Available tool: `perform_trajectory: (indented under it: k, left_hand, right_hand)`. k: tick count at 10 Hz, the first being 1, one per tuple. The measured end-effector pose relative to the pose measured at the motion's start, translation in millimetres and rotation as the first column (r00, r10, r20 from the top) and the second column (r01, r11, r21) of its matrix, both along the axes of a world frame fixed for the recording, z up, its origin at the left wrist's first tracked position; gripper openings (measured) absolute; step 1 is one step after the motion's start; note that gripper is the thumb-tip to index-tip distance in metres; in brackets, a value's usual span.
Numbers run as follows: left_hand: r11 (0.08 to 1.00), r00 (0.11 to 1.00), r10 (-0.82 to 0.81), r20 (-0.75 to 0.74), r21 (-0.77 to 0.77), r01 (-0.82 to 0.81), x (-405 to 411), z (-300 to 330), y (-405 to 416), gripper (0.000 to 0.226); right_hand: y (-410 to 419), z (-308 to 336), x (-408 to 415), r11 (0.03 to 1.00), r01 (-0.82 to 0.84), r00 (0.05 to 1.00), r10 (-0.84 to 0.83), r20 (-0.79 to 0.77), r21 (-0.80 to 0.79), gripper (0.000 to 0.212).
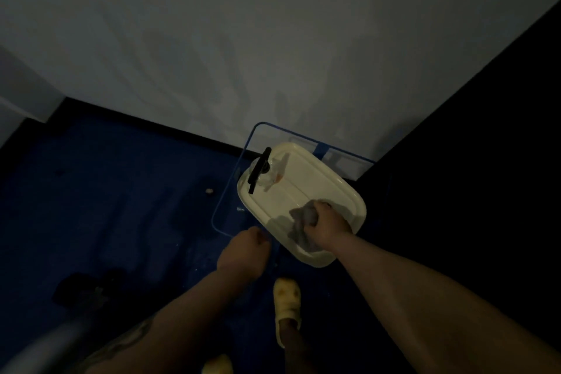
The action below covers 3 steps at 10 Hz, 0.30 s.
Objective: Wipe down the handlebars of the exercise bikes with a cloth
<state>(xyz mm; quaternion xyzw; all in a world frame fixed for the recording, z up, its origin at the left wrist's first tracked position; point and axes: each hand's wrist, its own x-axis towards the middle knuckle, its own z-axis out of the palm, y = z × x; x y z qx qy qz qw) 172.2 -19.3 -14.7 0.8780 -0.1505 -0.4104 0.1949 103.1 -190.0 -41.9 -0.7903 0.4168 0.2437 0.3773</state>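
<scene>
Dark blue floor (121, 191) meets a pale wall (273, 39) in a dim corner. No bikes or handlebars show from here.

A cream tub (303, 179) sits on a clear box (230, 200) with a blue rim, near the wall. The tub looks shallow. A spray bottle (262, 173) with a black trigger lies at its far end. I cannot tell if there is water in the tub.

The right hand (326, 226) is down in the tub. Its fingers (317, 215) are curled tight around a grey cloth (300, 225), which hangs over the near edge. The left hand (247, 252) is closed in a loose fist by the box, and it seems to hold nothing.

What could go wrong? I think the tub could tip, because it sits close to the box's edge and the hand pulls at that end. A wet cloth could drip on the floor, and feet in yellow shoes (287, 304) could slip. The room is dark too, so the bottle could get knocked.
</scene>
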Motion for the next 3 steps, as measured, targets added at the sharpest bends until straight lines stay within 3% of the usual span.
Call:
perform_trajectory:
  k: [1,3]
  left_hand:
    - [0.999,1.000,0.021,-0.020,0.030,-0.020,-6.3,4.6,13.6,0.020]
    - [1.000,1.000,0.026,0.016,0.010,-0.026,-16.4,42.2,42.0,0.023]
  right_hand:
    - [4.9,5.1,-11.0,0.989,-0.096,0.995,0.093,-0.035,-0.115,0.054]
    - [35.8,47.0,-42.6,0.994,-0.073,0.996,0.069,-0.054,-0.077,0.052]
